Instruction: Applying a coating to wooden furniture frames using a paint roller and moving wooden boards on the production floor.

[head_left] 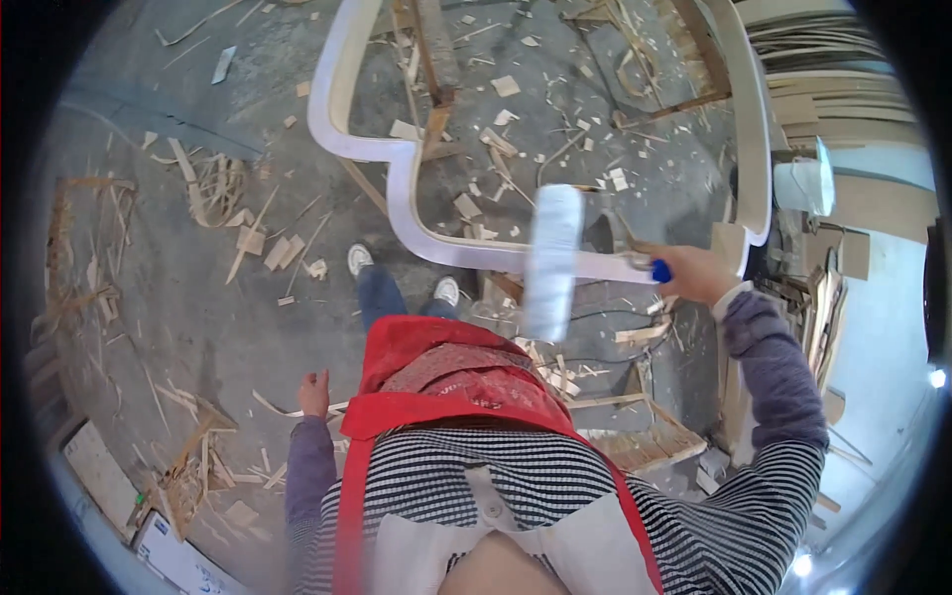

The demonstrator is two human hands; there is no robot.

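Note:
My right hand (697, 275) is closed around the blue handle (660, 271) of a paint roller. Its white roller sleeve (553, 263), slightly blurred, lies over the near edge of a large curved wooden frame (466, 253). The frame's rim looks whitish-lavender, and its inner side is bare pale wood. From this view I cannot tell whether the sleeve touches the rim. Low at my left side hangs my left hand (314, 394), holding nothing, its fingers slightly apart.
Wood scraps (283, 252) and thin strips litter the grey concrete floor (297, 188). To the right are a white bucket (803, 188) and stacked boards (833, 99). A wooden piece (654, 441) lies near my right side. A white box (183, 555) sits at lower left.

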